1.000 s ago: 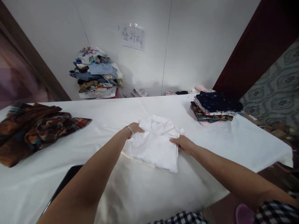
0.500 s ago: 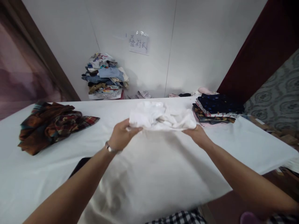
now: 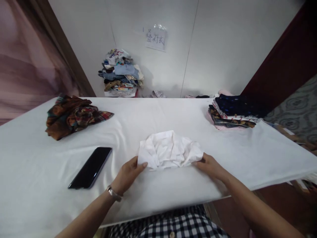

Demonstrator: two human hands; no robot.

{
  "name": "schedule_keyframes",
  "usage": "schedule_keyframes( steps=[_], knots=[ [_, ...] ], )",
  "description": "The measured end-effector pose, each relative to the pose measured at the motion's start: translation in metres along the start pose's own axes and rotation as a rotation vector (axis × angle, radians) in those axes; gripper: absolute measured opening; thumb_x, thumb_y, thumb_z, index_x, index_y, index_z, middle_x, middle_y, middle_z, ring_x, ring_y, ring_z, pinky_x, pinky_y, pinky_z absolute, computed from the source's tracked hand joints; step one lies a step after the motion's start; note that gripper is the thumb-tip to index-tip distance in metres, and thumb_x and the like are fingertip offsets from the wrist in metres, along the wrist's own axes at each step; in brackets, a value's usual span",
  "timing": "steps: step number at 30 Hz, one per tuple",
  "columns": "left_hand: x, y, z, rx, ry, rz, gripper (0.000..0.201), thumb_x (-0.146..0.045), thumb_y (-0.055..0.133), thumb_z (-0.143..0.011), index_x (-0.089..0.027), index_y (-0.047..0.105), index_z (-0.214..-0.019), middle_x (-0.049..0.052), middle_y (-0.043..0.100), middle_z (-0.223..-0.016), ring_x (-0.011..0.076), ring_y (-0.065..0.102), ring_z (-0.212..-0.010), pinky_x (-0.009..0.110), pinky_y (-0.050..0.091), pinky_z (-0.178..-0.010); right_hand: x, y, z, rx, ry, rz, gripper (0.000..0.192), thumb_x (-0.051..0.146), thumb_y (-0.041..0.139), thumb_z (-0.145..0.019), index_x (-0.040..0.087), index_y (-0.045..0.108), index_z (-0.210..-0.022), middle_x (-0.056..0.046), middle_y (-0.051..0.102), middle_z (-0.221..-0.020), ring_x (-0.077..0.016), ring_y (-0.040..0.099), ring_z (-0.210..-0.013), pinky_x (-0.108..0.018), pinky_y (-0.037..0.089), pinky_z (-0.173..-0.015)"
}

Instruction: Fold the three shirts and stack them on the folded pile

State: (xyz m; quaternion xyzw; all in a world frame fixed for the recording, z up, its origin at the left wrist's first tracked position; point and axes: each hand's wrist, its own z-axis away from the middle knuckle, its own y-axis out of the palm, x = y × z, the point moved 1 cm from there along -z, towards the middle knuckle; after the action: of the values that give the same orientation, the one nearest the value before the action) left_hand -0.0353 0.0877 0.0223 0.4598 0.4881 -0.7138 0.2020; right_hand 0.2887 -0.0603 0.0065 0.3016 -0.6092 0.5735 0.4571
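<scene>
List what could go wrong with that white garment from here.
The left hand and right hand grip the white garment at opposite ends, so an uneven pull might loosen its folds or add creases. A wide leftward swing of the left hand might bump the black phone lying beside it. The bracelet could perhaps snag the fabric.

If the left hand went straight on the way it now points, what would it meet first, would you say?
The left hand would most likely run into the white garment, whose left end it holds.
</scene>
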Motion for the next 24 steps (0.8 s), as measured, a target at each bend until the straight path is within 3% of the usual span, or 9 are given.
schedule_keyframes(
  steps=[4,7,10,15,19,24],
  knots=[
    [0.005,-0.003,-0.013,-0.039,-0.165,0.061,0.057,-0.065,0.049,-0.077,-0.017,0.061,-0.107,0.001,0.062,-0.074,0.0177,0.056,-0.068,0.03,0.046,-0.064,-0.005,-0.021,-0.008,-0.125,0.229,-0.263,0.061,0.046,0.064,-0.077,0.022,0.051,-0.131,-0.009,0.058,-0.13,-0.0266,0.055,-0.117,-0.041,0.043,-0.1],
    [0.004,0.003,-0.031,-0.029,-0.238,0.095,0.058,-0.064,0.049,-0.076,-0.015,0.061,-0.106,0.0,0.058,-0.067,0.0153,0.051,-0.055,0.028,0.042,-0.051,-0.008,-0.023,-0.03,-0.254,0.336,-0.254,0.068,0.044,0.069,-0.073,0.018,0.051,-0.132,-0.014,0.059,-0.128,-0.0253,0.057,-0.115,-0.038,0.044,-0.098],
    [0.0,0.012,-0.048,-0.09,-0.21,0.132,0.047,-0.049,0.06,-0.073,-0.013,0.062,-0.103,0.004,0.066,-0.079,0.0169,0.059,-0.063,0.027,0.046,-0.055,-0.004,-0.011,-0.056,-0.302,0.252,-0.155,0.061,0.032,0.07,-0.07,0.014,0.056,-0.127,-0.013,0.065,-0.116,-0.0241,0.061,-0.108,-0.036,0.046,-0.093],
    [0.0,0.023,-0.056,-0.113,-0.034,0.23,0.04,-0.026,0.06,-0.073,-0.02,0.059,-0.113,0.003,0.07,-0.106,0.0182,0.064,-0.099,0.024,0.05,-0.08,0.003,0.013,-0.083,-0.328,-0.089,-0.033,0.043,0.026,0.06,-0.075,0.02,0.062,-0.118,-0.005,0.07,-0.107,-0.0188,0.064,-0.097,-0.033,0.048,-0.088],
    [0.011,0.02,-0.054,-0.146,-0.128,0.096,0.041,-0.022,0.062,-0.073,-0.018,0.059,-0.114,0.007,0.07,-0.106,0.0199,0.063,-0.103,0.025,0.05,-0.082,-0.007,0.014,-0.089,-0.327,-0.022,0.219,0.041,0.019,0.059,-0.073,0.019,0.065,-0.114,-0.007,0.069,-0.107,-0.0197,0.063,-0.096,-0.035,0.045,-0.092],
    [0.02,0.017,-0.06,-0.196,-0.178,-0.011,0.05,-0.035,0.064,-0.074,-0.013,0.057,-0.118,0.017,0.066,-0.114,0.0257,0.063,-0.105,0.033,0.049,-0.086,-0.012,0.01,-0.083,-0.334,-0.01,0.425,0.04,0.023,0.058,-0.076,0.022,0.064,-0.115,-0.006,0.069,-0.103,-0.02,0.062,-0.092,-0.034,0.045,-0.088]
  ],
)
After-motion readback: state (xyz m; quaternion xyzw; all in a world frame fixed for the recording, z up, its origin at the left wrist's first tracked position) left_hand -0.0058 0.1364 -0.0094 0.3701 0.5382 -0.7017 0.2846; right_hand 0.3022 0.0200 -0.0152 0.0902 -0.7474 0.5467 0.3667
